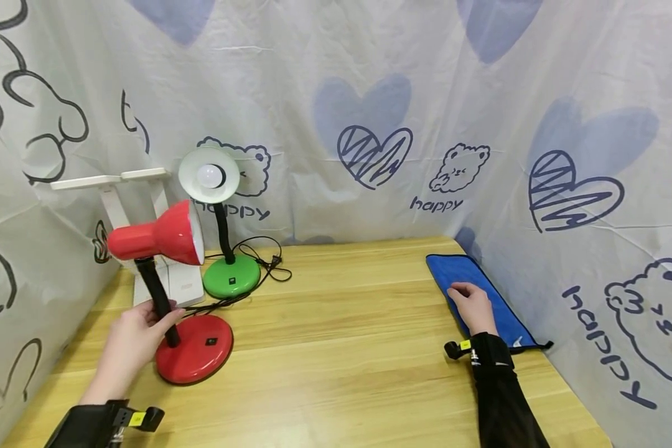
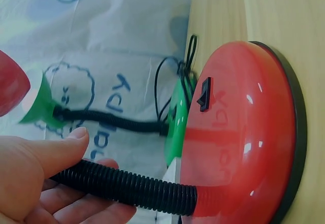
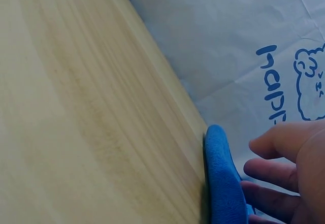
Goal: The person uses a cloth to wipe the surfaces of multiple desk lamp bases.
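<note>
On the left of the table stands a red desk lamp (image 1: 195,350) with a black ribbed neck (image 2: 137,188). My left hand (image 1: 137,336) is loosely around that neck, the thumb on one side and the fingers passing behind it. In the left wrist view the thumb stands a little off the neck. A folded blue cloth (image 1: 470,280) with a dark edge lies at the right. My right hand (image 1: 473,308) is over the cloth with its fingers loosely bent; in the right wrist view the fingers are beside the cloth's edge (image 3: 223,178), gripping nothing visible.
Behind the red lamp is a green desk lamp (image 1: 232,277) with its bulb facing forward. A black cord with a plug (image 1: 274,261) loops beside it. White lamps (image 1: 103,182) stand at the back left. A printed curtain (image 1: 369,62) hangs around the wooden table (image 1: 341,373).
</note>
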`<state>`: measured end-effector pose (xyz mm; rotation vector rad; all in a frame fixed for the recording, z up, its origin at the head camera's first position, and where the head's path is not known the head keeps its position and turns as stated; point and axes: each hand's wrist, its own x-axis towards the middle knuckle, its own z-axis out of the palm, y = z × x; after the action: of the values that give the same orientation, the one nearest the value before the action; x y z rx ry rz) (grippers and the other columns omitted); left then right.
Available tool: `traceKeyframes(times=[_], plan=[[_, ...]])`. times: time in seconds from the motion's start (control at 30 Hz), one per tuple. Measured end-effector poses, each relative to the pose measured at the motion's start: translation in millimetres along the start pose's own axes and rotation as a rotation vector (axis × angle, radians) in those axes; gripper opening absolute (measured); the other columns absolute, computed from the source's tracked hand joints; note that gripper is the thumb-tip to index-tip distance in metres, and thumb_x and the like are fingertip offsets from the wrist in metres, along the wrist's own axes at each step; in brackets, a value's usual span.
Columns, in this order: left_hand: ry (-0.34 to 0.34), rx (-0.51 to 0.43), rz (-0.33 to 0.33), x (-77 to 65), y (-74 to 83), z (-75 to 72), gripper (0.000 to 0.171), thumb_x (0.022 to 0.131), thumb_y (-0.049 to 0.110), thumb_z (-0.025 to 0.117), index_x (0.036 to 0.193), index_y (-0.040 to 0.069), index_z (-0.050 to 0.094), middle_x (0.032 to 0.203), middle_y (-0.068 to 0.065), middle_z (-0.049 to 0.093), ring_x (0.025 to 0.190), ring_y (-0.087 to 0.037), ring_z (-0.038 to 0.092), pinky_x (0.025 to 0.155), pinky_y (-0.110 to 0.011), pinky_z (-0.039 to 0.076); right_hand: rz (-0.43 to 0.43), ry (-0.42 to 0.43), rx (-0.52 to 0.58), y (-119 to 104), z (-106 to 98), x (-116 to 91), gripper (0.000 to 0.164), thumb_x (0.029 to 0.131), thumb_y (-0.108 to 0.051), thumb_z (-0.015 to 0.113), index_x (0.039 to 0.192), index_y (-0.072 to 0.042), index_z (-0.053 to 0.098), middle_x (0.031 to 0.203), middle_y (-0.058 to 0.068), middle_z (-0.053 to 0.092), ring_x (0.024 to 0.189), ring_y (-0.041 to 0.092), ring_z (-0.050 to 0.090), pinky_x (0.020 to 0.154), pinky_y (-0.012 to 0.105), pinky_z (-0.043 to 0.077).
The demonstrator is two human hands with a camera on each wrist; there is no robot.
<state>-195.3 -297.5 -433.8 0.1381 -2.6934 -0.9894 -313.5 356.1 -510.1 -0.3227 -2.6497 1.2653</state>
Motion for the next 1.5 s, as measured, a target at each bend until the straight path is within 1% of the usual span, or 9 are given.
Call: traceKeyframes(times=[0.17, 0.33, 0.47, 0.6, 0.73, 0.9, 1.1, 1.27, 1.5], plan=[[-0.071, -0.051, 0.055, 4.4, 21.4, 17.0, 0.045, 0.093, 0.048, 0.060, 0.109, 0.006, 0.062, 0.092, -0.014, 0.072, 0.078, -0.022, 0.064, 0.061, -0.027, 0.045, -0.083, -0.031, -0.129, 4, 0, 2, 0.046, 0.093, -0.036, 0.063, 0.132, -0.011, 0.057, 0.135, 0.018, 0.054, 0.125, 0.038, 0.047, 0.099, 0.052, 0.037], [-0.147, -0.067, 0.093, 9.5, 39.5, 36.4, 0.043, 0.094, 0.048, 0.059, 0.110, 0.007, 0.060, 0.091, -0.011, 0.068, 0.079, -0.021, 0.060, 0.065, -0.031, 0.044, -0.186, -0.059, -0.277, 6, 0, 1, 0.061, 0.089, -0.044, 0.066, 0.137, -0.010, 0.052, 0.144, 0.023, 0.044, 0.133, 0.047, 0.034, 0.104, 0.062, 0.025], [-0.204, -0.095, 0.118, 13.4, 53.7, 50.6, 0.045, 0.093, 0.051, 0.059, 0.111, 0.010, 0.062, 0.095, -0.009, 0.068, 0.083, -0.020, 0.061, 0.070, -0.032, 0.049, -0.206, -0.094, -0.354, 8, 2, 1, 0.082, 0.088, -0.057, 0.061, 0.149, -0.009, 0.034, 0.153, 0.029, 0.023, 0.141, 0.054, 0.011, 0.108, 0.068, 0.008], [-0.251, -0.134, 0.153, 16.5, 68.2, 65.4, 0.034, 0.093, 0.043, 0.062, 0.110, 0.012, 0.063, 0.098, -0.005, 0.069, 0.087, -0.019, 0.064, 0.076, -0.035, 0.053, -0.195, -0.166, -0.396, 9, 3, 0, 0.095, 0.088, -0.067, 0.053, 0.155, -0.009, 0.016, 0.155, 0.034, 0.003, 0.139, 0.057, -0.009, 0.110, 0.067, -0.006], [-0.302, -0.161, 0.187, 19.8, 82.4, 79.3, 0.027, 0.095, 0.034, 0.063, 0.112, 0.013, 0.063, 0.101, -0.003, 0.069, 0.091, -0.017, 0.065, 0.081, -0.038, 0.053, -0.186, -0.210, -0.414, 8, 3, -1, 0.094, 0.090, -0.066, 0.051, 0.155, -0.008, 0.016, 0.155, 0.035, 0.000, 0.139, 0.057, -0.011, 0.110, 0.067, -0.006], [-0.361, -0.186, 0.222, 26.4, 99.0, 95.3, 0.025, 0.096, 0.030, 0.062, 0.115, 0.014, 0.061, 0.104, -0.003, 0.069, 0.093, -0.016, 0.065, 0.081, -0.037, 0.053, -0.177, -0.232, -0.415, 6, -1, 0, 0.082, 0.095, -0.054, 0.053, 0.154, -0.007, 0.019, 0.155, 0.035, 0.002, 0.139, 0.057, -0.008, 0.109, 0.068, -0.003], [-0.454, -0.216, 0.261, 35.7, 116.4, 111.4, 0.023, 0.098, 0.023, 0.059, 0.118, 0.012, 0.061, 0.110, -0.006, 0.071, 0.098, -0.016, 0.066, 0.085, -0.038, 0.053, -0.156, -0.246, -0.395, 6, -4, 0, 0.072, 0.100, -0.039, 0.051, 0.152, 0.000, 0.021, 0.154, 0.036, 0.006, 0.139, 0.058, -0.005, 0.107, 0.070, 0.001], [-0.529, -0.244, 0.254, 42.5, 129.9, 122.1, 0.024, 0.099, 0.022, 0.058, 0.121, 0.014, 0.060, 0.115, -0.004, 0.069, 0.102, -0.014, 0.065, 0.091, -0.039, 0.051, -0.134, -0.238, -0.397, 8, -4, 2, 0.071, 0.100, -0.037, 0.050, 0.151, 0.002, 0.021, 0.154, 0.035, 0.008, 0.139, 0.057, -0.004, 0.107, 0.070, 0.002], [-0.566, -0.236, 0.253, 51.2, 147.2, 137.6, 0.024, 0.098, 0.023, 0.058, 0.121, 0.015, 0.059, 0.115, -0.001, 0.069, 0.102, -0.012, 0.064, 0.093, -0.039, 0.050, -0.132, -0.226, -0.397, 9, -3, 4, 0.071, 0.099, -0.037, 0.052, 0.151, 0.002, 0.023, 0.154, 0.035, 0.009, 0.140, 0.057, -0.003, 0.107, 0.071, 0.002]])
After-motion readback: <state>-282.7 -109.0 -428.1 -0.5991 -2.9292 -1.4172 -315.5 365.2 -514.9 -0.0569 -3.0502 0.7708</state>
